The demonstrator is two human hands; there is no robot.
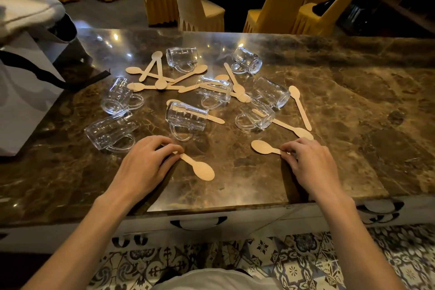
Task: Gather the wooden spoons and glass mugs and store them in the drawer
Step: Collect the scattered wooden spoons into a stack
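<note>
While both grips close on thin handles, the left hand pinches a flat pale wooden spoon and the right hand pinches a second wooden spoon, both of which lie flat on the brown marble bench. Tipping each handle up on its bowl before lifting should keep the fingertips from slipping. Beyond them, more scattered wooden spoons lie among clear glass mugs tipped on their sides, some spoons trapped under the glass, so I would collect the loose ones first. The white drawer below the bench edge looks closed. One mug shows faint measuring marks that are too small to read, and no brand shows.
</note>
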